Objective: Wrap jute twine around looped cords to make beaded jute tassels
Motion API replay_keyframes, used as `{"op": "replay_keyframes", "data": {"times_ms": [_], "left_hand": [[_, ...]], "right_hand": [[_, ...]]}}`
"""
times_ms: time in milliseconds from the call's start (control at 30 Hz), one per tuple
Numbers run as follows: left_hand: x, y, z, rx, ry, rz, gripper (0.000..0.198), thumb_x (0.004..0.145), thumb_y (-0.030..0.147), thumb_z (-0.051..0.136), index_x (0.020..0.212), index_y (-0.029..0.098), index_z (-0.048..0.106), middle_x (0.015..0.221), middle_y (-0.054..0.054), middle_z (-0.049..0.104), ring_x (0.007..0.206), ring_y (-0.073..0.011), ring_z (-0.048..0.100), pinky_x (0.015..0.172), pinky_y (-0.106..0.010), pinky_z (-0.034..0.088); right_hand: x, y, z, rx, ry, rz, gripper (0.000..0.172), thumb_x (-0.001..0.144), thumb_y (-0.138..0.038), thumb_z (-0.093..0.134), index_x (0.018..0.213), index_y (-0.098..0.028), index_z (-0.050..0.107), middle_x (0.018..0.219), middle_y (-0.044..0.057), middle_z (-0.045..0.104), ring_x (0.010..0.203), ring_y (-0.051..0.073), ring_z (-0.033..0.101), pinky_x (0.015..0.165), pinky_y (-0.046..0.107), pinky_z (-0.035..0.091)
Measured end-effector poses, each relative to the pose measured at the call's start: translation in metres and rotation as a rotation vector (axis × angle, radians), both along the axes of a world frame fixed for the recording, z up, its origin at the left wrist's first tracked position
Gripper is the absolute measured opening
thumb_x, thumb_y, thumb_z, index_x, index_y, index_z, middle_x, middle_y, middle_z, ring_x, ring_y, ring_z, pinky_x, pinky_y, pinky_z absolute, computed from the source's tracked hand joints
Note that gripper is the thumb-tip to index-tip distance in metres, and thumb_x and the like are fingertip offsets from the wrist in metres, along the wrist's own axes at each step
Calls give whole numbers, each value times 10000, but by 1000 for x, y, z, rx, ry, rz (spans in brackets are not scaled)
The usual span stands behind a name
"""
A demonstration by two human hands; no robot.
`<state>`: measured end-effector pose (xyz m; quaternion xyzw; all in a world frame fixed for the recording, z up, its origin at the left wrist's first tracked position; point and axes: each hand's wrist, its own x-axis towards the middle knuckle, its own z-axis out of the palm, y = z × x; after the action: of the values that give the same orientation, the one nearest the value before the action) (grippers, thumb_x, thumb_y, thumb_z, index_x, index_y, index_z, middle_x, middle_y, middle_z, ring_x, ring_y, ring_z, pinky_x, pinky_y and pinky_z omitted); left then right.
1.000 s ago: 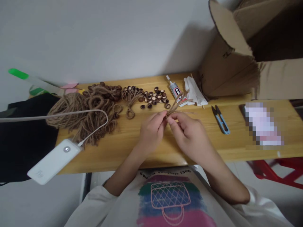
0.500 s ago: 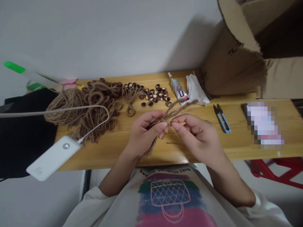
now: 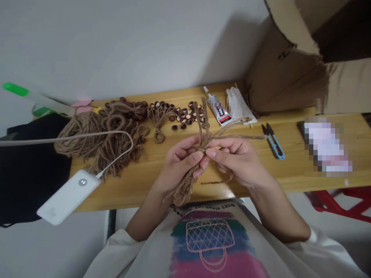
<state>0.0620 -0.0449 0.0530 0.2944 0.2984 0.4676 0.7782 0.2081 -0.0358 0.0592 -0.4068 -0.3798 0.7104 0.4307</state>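
Observation:
A bundle of brown twine [image 3: 183, 190] is pinched between both hands over the middle of the table. My left hand [image 3: 181, 160] closes around it, thumb on a crossing of strands, while the looped lower part hangs toward my body. Against the left fingertips, my right hand [image 3: 236, 158] pinches the strands at the same crossing. Loose twine ends [image 3: 240, 136] fan out upward and to the right above the fingers. One thin end trails under my right hand onto the wood.
On the wooden table [image 3: 145, 189] lie a twine pile [image 3: 79, 133], halved shells [image 3: 188, 116], a glue tube [image 3: 219, 111], blue snips [image 3: 273, 143] and a phone [image 3: 327, 144]. A power bank [image 3: 68, 197] with its cable is at left. A cardboard box [image 3: 284, 77] stands back right.
The twine ends have spread apart, some upward and some to the right. My hands have drawn together at the crossing, and more of the bundle's lower part shows.

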Motion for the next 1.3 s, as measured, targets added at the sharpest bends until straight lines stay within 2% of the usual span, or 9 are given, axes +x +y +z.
{"op": "replay_keyframes", "data": {"times_ms": [167,367,467,600,800,933,1033,1133,1300], "left_hand": [[0,1,-3,-29,6,-84,373,747,285,703,1080,138,624,572,34,517,418,-21,378,394,-159,279],[5,5,-6,-93,-57,-146,434,746,308,700,1136,173,566,593,35,533,403,-27,419,384,-158,277],[4,11,-9,-105,34,-167,470,742,336,698,1160,190,541,632,10,594,476,-86,541,439,-195,394],[1,22,-17,19,255,-65,407,722,364,712,1063,196,568,783,-24,668,693,-150,649,655,-279,516],[11,24,-32,379,743,145,347,736,327,687,1017,186,539,1033,-74,641,968,-183,603,873,-335,464],[14,19,-32,592,1201,357,204,752,309,662,852,185,534,838,-27,588,816,-159,546,767,-305,428],[13,18,-27,724,1337,199,161,842,285,527,718,187,498,687,-5,530,688,-144,486,646,-282,369],[13,20,-23,756,1319,59,162,858,218,449,701,188,477,663,-3,507,654,-141,455,611,-277,335],[15,23,-29,567,933,-22,181,836,171,418,656,193,416,606,39,413,587,-104,399,573,-238,326]], "right_hand": [[2,5,-7,-87,28,7,288,587,-377,806,702,-154,663,399,-90,437,324,10,214,327,174,113],[7,11,-12,-51,40,59,279,612,-389,780,645,-151,640,382,-75,457,311,4,185,332,174,91],[8,13,-13,-36,4,48,268,644,-402,758,658,-153,659,426,-33,550,305,26,306,321,173,173],[6,18,-16,13,-39,-96,237,563,-371,809,658,-183,702,499,-33,587,416,62,454,404,196,375],[3,25,-30,84,-163,-231,168,619,-323,759,699,-178,729,554,-25,583,449,52,404,418,191,334],[2,24,-34,96,-290,-286,209,666,-347,707,705,-142,710,464,-59,440,412,41,296,389,185,236],[2,23,-35,116,-357,-291,220,679,-352,689,705,-135,702,470,-56,430,421,49,304,395,189,242],[4,23,-38,126,-367,-285,214,690,-359,686,703,-146,704,521,-29,511,456,70,387,419,196,311],[5,24,-45,80,-230,-257,209,707,-368,697,689,-160,702,557,-17,594,472,81,478,455,200,388]]}}
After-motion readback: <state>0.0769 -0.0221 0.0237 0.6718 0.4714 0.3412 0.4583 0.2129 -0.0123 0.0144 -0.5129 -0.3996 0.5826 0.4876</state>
